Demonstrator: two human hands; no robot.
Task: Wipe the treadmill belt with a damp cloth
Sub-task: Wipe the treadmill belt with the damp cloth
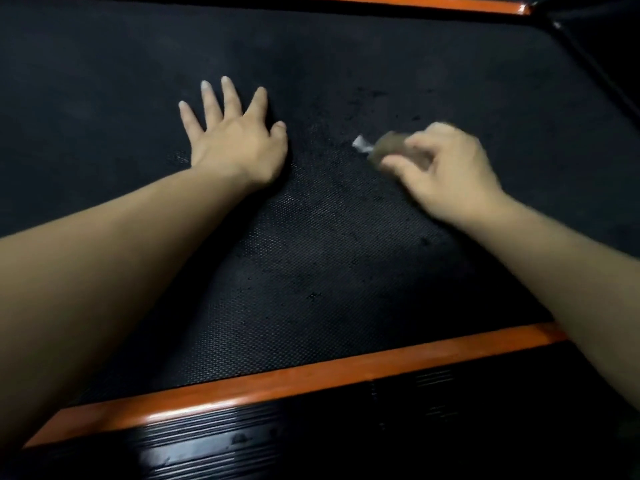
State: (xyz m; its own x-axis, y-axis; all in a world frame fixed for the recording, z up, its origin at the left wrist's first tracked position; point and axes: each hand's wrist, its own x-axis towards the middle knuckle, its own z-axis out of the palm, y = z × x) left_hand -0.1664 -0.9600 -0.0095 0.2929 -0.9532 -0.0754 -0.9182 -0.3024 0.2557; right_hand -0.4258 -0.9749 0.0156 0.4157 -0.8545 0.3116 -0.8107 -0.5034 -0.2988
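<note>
The black textured treadmill belt [346,254] fills most of the view, its long axis running roughly from 9 o'clock to 3 o'clock. A glossy orange side rail [311,379] borders its near edge and climbs slightly toward 3 o'clock. A second orange strip [415,1] marks the far edge at 12 o'clock. Below the near rail lies a black ribbed plastic foot rail [242,434]. Toward 2 o'clock a dark frame bar [588,64] slants across the corner and closes the belt off on that side. Toward 9 o'clock the bare belt runs out of view, giving broad open room. The left hand [235,143] lies palm down on the belt at about 10 o'clock from centre, its fingers straight and spread wide, pointing to 12 o'clock. The right hand [446,171] is at about 2 o'clock, well apart from the left, its fingers curled and its thumb pinched round the small crumpled grey-brown cloth [384,147]. The cloth is blurred. It sits on the belt between the two hands, its long axis lying from 4 o'clock to 10 o'clock, with a pale tip poking out toward 10 o'clock. Darker blotches speckle the belt around it.
</note>
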